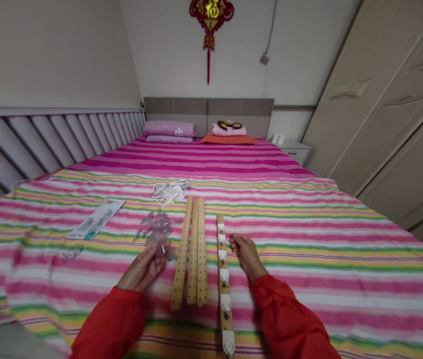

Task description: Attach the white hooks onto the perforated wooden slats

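My left hand (144, 268) is closed around a clear plastic hook (162, 248), just in front of a loose pile of clear hooks (157, 224). Close by on its right lie three wooden strips (192, 249) with rows of small holes, side by side. Farther right, a single wooden strip (227, 323) carries a line of several white hooks (225, 302). My right hand (248, 255) is just right of that strip's far half, thumb and fingers drawn together. Whatever its fingertips may hold is too small to make out.
A flat clear package (97, 219) lies on the left of the striped bedspread (309, 299), near some thin looped wire (73, 253). Beyond the strips sits a heap of plastic packets (168, 193). Folded bedding (170, 129) rests by the headboard; a railing (65, 134) runs along the left.
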Available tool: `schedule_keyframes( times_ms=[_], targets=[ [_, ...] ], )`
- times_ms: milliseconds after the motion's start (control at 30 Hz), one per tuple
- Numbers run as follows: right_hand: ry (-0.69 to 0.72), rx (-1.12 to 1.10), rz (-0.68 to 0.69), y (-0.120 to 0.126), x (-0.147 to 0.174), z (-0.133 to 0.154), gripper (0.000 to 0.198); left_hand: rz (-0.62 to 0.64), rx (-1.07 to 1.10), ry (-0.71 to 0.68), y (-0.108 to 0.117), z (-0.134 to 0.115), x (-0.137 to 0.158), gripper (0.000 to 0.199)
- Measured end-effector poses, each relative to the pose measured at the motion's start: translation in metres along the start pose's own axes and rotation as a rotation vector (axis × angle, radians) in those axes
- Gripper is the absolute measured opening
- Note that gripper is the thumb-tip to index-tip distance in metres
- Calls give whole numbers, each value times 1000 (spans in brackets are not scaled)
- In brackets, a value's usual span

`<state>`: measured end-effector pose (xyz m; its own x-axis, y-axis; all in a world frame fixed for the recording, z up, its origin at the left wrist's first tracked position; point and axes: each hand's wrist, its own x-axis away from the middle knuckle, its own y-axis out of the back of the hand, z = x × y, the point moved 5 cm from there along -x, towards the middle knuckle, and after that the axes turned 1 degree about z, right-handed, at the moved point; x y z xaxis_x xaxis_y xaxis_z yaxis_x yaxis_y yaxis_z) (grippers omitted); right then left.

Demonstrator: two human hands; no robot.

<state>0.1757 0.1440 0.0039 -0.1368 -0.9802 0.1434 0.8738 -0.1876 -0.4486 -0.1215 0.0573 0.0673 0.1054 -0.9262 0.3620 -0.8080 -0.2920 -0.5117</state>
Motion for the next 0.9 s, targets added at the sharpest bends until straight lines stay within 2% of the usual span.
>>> schedule_keyframes(
  times_ms=[167,267,400,533,700,900],
  targets=[
    [-29,46,110,-18,18,14,27,139,60,166,-47,27,1,17],
    [-57,106,246,-39,35,23,27,151,50,232,-70,40,-1,18],
    [-80,134,354,-60,50,30,29,138,5,220,-93,51,-9,19],
    [-81,111,351,-63,51,32,32,205,-65,215,-109,64,-20,23],
    [-99,62,278,-55,40,34,32,272,-151,145,-125,70,-34,27],
    [-104,23,227,-50,20,39,32,234,-121,125,-142,65,-53,23]
  ],
)
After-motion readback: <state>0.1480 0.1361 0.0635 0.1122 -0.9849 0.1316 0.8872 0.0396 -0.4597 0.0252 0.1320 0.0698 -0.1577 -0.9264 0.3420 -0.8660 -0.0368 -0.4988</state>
